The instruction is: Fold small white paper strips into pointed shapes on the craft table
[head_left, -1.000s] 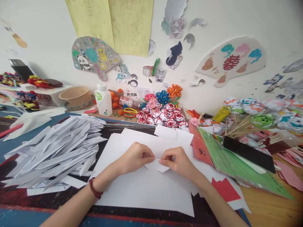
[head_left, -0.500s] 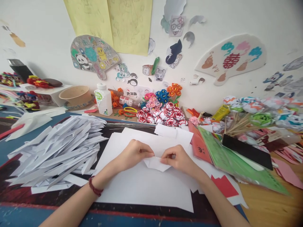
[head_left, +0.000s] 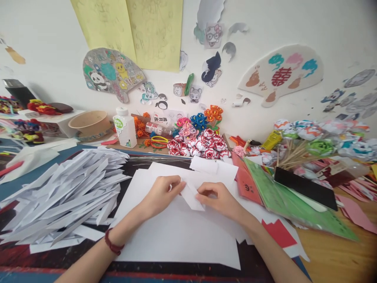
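A small folded piece of white paper point(head_left: 191, 195) is held between both hands, slanting down to the right. My left hand point(head_left: 163, 193) pinches its upper left end with thumb and fingers. My right hand point(head_left: 219, 197) is closed on its right edge. Below the hands lie large white sheets point(head_left: 176, 239) on a dark mat. A big heap of folded white paper strips point(head_left: 76, 192) is to the left of the sheets. A smaller white folded paper point(head_left: 204, 164) rests just beyond the hands.
Behind stand a white bottle point(head_left: 125, 127), a round tan container point(head_left: 90, 122) and red-white paper flowers point(head_left: 203, 144). On the right are a green packet point(head_left: 282, 200), a black phone-like slab point(head_left: 305, 188), a red paper piece point(head_left: 279, 232) and sticks with paper flowers.
The small paper has turned from lying nearly level to a steeper slant. My left hand has shifted slightly left and up. The whole view has moved a little.
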`<action>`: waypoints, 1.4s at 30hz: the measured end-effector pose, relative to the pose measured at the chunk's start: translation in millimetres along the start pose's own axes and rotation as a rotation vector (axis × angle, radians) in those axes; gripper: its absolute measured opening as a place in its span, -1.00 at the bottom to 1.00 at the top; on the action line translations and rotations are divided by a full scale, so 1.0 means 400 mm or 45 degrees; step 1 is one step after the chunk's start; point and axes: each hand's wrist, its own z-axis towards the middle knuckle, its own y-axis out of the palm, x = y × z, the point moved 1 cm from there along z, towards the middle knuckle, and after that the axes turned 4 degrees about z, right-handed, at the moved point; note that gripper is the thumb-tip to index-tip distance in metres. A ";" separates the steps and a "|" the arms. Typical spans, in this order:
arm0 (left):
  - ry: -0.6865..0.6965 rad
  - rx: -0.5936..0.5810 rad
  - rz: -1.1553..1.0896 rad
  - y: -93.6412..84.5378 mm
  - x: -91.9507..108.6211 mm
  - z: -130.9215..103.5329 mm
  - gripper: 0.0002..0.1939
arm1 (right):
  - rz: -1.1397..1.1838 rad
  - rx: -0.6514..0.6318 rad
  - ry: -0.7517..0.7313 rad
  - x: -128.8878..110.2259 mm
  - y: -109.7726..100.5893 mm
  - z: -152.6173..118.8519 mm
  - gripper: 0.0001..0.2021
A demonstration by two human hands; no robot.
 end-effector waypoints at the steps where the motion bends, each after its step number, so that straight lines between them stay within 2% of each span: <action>1: 0.002 -0.027 -0.025 0.000 0.000 0.002 -0.58 | -0.017 0.017 -0.001 -0.002 -0.002 0.000 -0.78; 3: 0.003 -0.060 -0.100 0.000 0.002 0.004 -0.58 | 0.013 0.068 0.039 -0.002 -0.007 0.002 -0.77; 6: 0.035 -0.106 -0.176 0.007 0.008 0.003 -0.64 | 0.236 0.101 0.094 -0.005 -0.014 0.003 -0.75; 11: 0.015 -0.175 -0.135 0.021 0.011 0.001 -0.72 | 0.531 0.111 0.085 -0.009 -0.017 0.002 -0.75; 16: -0.055 -0.131 -0.065 0.008 -0.006 0.005 -0.75 | 0.480 0.119 0.127 0.005 -0.028 0.008 -0.74; 20: -0.039 -0.145 0.008 0.003 -0.009 -0.001 -0.76 | 0.477 0.168 0.201 0.028 -0.036 0.015 -0.72; 23: -0.035 -0.133 0.023 0.003 -0.005 -0.005 -0.75 | 0.492 0.137 0.245 0.039 -0.030 0.017 -0.70; 29: -0.055 -0.154 0.127 -0.003 -0.016 -0.006 -0.81 | 0.353 0.062 0.260 0.028 -0.032 0.009 -0.67; 32: -0.061 -0.182 0.140 -0.003 -0.026 -0.006 -0.83 | 0.229 0.094 0.241 0.029 -0.035 0.005 -0.76; 37: -0.004 -0.114 0.187 0.003 -0.035 -0.004 -0.87 | -0.001 0.123 0.242 0.038 -0.021 0.005 -0.84; 42: 0.019 -0.135 0.202 0.013 -0.037 -0.005 -0.87 | -0.250 0.129 0.197 0.036 -0.022 0.008 -0.88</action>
